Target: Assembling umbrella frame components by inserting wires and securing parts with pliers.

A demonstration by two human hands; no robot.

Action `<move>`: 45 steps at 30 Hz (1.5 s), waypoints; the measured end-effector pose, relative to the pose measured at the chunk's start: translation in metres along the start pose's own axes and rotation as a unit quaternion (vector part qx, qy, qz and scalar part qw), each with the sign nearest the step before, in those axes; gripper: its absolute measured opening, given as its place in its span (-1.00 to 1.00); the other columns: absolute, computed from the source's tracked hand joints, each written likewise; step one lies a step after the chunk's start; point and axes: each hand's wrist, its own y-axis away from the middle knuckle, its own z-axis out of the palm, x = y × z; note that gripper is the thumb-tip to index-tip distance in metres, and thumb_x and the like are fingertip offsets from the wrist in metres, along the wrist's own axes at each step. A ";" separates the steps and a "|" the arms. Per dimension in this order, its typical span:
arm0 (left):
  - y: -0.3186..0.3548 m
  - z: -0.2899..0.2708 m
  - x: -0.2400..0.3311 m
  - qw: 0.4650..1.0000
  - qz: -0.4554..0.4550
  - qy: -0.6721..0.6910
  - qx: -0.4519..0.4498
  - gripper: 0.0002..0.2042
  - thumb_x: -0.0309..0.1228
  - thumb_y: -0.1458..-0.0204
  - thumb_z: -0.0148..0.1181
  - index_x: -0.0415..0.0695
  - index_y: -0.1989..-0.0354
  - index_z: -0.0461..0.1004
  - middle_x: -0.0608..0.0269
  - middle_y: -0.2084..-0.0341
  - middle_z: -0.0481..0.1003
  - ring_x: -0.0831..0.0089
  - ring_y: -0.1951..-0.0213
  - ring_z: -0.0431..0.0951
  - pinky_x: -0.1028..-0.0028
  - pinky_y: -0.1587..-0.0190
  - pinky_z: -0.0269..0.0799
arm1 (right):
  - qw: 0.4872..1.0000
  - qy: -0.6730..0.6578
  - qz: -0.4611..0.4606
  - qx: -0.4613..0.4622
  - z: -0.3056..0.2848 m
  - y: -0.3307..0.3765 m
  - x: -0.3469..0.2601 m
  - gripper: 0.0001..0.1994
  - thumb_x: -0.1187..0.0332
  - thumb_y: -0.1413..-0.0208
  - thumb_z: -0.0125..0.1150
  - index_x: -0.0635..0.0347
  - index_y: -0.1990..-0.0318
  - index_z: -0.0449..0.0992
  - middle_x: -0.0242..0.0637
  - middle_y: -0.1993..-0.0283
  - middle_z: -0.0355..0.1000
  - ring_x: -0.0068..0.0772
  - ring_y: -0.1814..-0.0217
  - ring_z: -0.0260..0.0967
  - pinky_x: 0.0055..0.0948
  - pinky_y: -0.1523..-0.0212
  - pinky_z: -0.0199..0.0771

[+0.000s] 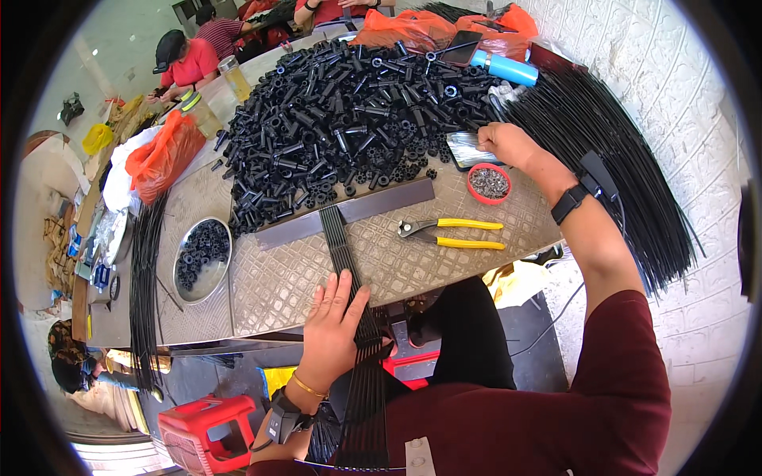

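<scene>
My left hand lies flat with its fingers stretched over a row of thin black rods. The rods run side by side from a dark bar on the table down to my lap. At the far right, my right hand has its fingers curled together at a clear packet of thin silvery pieces. Whatever those fingertips hold is too small to make out. Just below that hand stands a red round dish of small metal parts. Yellow-handled pliers rest on the table nearer to me.
A big heap of black plastic tube parts covers the back of the table. A metal bowl of black rings stands left. Long black rods lie at right, near a blue bottle and a phone. Other people sit at the back.
</scene>
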 end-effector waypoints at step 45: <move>0.004 -0.001 0.001 0.999 -0.033 0.037 -0.017 -0.32 0.00 0.22 0.25 -0.11 -0.09 0.33 -0.15 -0.18 0.16 -0.05 -0.21 0.17 0.08 -0.20 0.04 | 0.968 -0.111 -0.210 -0.078 0.053 -0.073 -0.196 -0.83 0.35 -0.08 0.03 0.02 0.20 0.52 -0.24 0.31 0.39 -0.15 0.21 0.38 -0.25 0.19 0.38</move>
